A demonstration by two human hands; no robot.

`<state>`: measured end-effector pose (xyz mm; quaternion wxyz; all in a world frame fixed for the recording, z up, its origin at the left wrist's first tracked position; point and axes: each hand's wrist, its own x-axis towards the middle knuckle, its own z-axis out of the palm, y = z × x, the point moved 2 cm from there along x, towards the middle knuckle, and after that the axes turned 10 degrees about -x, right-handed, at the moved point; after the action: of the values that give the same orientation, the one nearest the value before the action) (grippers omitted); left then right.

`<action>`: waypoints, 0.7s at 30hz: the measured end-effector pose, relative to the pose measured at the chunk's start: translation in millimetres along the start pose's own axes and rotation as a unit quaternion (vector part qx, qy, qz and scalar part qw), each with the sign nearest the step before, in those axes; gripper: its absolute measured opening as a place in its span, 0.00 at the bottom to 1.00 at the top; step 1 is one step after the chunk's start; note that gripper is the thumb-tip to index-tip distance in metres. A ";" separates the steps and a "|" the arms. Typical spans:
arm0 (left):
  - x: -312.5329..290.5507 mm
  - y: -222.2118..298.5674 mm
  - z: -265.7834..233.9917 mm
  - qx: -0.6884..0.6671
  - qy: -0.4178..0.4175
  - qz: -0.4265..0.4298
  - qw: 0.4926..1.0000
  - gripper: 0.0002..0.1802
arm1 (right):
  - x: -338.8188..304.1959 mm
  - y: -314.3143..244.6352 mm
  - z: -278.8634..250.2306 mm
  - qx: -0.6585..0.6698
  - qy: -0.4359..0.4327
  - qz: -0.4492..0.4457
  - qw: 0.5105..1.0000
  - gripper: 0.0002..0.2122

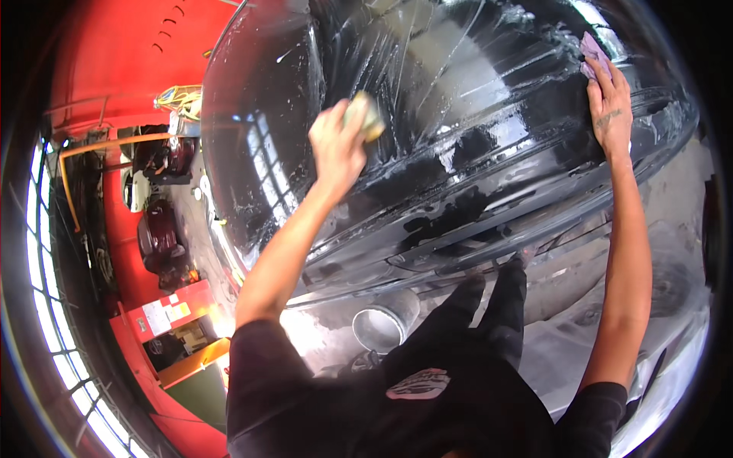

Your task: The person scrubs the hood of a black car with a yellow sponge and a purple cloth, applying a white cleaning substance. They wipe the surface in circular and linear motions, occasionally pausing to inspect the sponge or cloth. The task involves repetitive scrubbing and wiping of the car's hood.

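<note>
A glossy black car body panel [450, 160], wet and streaked with whitish film, curves across the upper part of the head view. My left hand [336, 153] is closed round a pale yellow sponge-like pad [369, 120], blurred a little, at the left-middle of the panel. Farther right, my right hand [611, 107] has its fingers on a crumpled purple cloth [592, 53], which lies against the panel near its right end. My fingers partly hide both pieces.
A light-coloured bucket [399, 303] stands on the floor by my legs, below the car's near edge. To the left are a red cabinet [200, 299], dark red car parts [158, 235], an orange frame [114, 143] and a coiled yellow hose or cable [179, 99] beside a red wall.
</note>
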<state>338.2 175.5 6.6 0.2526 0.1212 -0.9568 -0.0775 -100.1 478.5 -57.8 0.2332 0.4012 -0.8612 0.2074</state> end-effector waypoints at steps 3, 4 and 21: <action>89.5 22.8 52.1 -0.031 0.023 0.034 0.999 0.32 | -5.3 -6.3 -1.2 0.010 -0.002 -0.009 1.000 0.20; 86.4 24.4 47.4 -0.048 0.011 0.045 0.998 0.32 | -5.1 0.7 -1.0 0.015 -0.001 -0.012 1.000 0.20; 65.7 -8.5 20.6 -0.075 0.003 0.048 0.996 0.30 | -11.4 26.4 3.8 -0.009 -0.007 -0.008 1.000 0.20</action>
<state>274.1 151.3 17.6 0.2669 0.0558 -0.9524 -0.1360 -115.3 498.9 -71.8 0.2327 0.4077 -0.8613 0.1947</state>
